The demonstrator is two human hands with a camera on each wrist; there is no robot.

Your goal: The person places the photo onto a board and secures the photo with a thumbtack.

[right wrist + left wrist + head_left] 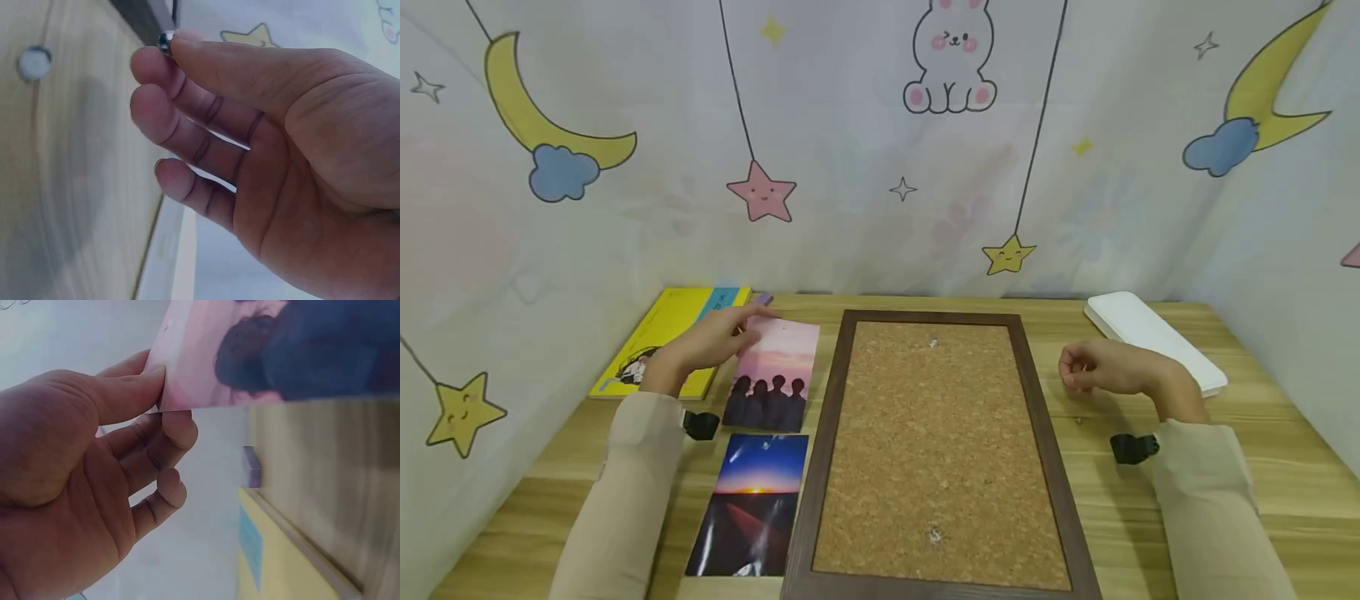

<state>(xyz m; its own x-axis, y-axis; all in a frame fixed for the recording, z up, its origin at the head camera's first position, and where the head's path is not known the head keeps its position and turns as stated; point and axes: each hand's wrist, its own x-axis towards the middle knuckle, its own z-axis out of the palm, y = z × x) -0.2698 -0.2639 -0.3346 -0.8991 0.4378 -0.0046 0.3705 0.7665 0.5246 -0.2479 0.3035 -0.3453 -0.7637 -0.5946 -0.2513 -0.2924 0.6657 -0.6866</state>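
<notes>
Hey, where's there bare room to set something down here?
The table is bare left of the left sleeve, and in a strip between the board and right sleeve, nearer me than the disc. The board's middle is bare too, between two shiny bits. Crowded left of the board: book, left hand, group photo, sunset photo.

No text, label, brand or number is legible in any view. The blue band (718, 302) of the yellow book (679, 317) bears small marks resembling lettering; these are too small to read in the head view.
</notes>
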